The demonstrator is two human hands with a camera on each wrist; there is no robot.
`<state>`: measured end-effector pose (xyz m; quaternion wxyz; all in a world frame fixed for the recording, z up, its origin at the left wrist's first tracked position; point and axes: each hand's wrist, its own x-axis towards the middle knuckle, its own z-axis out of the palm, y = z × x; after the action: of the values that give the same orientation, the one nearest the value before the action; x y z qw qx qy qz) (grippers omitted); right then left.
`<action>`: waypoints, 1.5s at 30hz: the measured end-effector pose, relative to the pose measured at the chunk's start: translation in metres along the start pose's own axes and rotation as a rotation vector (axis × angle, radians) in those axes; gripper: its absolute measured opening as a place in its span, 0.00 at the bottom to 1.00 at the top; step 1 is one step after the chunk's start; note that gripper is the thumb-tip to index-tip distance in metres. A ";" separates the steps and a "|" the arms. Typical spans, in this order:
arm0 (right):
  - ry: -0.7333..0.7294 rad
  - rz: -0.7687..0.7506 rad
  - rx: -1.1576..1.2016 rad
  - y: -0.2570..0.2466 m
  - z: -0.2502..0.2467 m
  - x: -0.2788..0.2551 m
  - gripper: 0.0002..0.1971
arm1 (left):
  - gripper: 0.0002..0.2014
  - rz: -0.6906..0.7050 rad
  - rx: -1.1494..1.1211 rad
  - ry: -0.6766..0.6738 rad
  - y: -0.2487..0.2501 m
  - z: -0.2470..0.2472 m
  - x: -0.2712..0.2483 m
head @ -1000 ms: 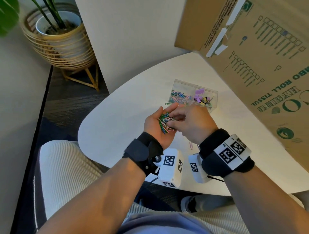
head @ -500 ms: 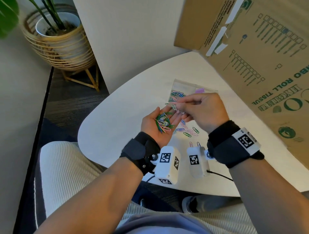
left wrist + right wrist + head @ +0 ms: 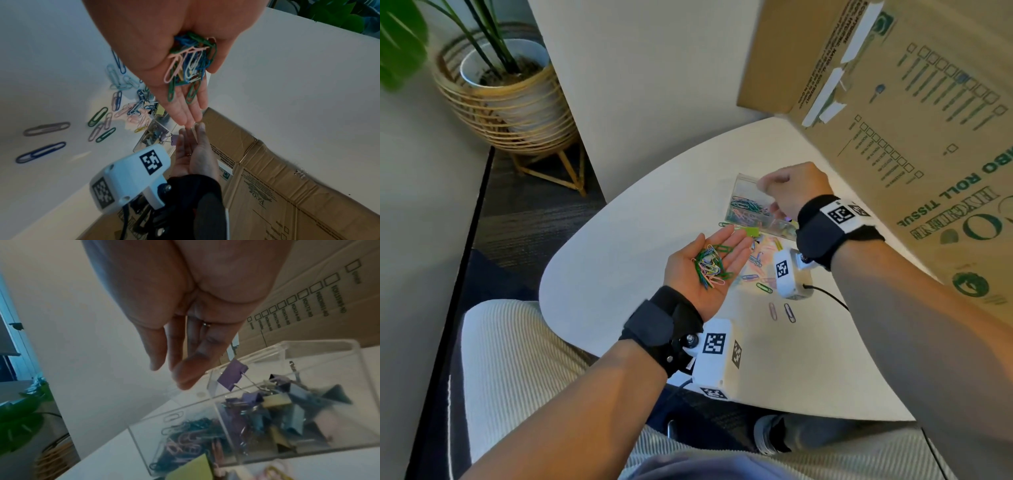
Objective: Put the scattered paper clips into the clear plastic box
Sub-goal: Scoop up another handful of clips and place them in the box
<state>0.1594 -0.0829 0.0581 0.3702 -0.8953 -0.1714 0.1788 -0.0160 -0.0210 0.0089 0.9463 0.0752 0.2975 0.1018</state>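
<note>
My left hand (image 3: 736,245) lies palm up over the white table's near-left part, fingers straight, carrying a heap of coloured paper clips (image 3: 710,269); the left wrist view shows the same heap (image 3: 189,65) in the palm. The clear plastic box (image 3: 743,185) stands further back. One compartment (image 3: 185,431) holds paper clips, the other binder clips (image 3: 287,410). My right hand (image 3: 779,186) hovers over the box, its fingers (image 3: 174,366) loosely extended with nothing visible between them. Several loose clips (image 3: 763,287) lie on the table between my hands, two more (image 3: 789,312) nearer me.
A large cardboard box (image 3: 928,137) leans over the table's right side, close behind my right hand. A yellow-green piece (image 3: 751,232) lies by the clear box's near corner. A potted plant in a rattan stand (image 3: 506,99) is on the floor at far left. The table's curved edge (image 3: 544,274) is just left of my left hand.
My right hand left the left palm and moved back and right to above the clear box; the clip it pinched half a second ago no longer shows. The left palm has flattened.
</note>
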 end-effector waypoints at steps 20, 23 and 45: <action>-0.307 -0.328 -0.287 -0.003 0.031 -0.109 0.12 | 0.21 -0.016 0.080 0.103 -0.016 0.004 -0.002; -0.231 -0.282 -0.163 0.003 0.037 -0.111 0.11 | 0.23 -0.035 0.092 0.080 -0.015 0.002 -0.003; -0.153 -0.161 0.282 0.002 0.016 -0.102 0.03 | 0.31 0.009 0.150 -0.037 -0.013 0.003 0.002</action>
<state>0.0634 -0.1193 0.0654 0.4909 -0.8018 -0.2436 0.2384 -0.0107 -0.0331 0.0072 0.9428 0.1492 0.2866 0.0823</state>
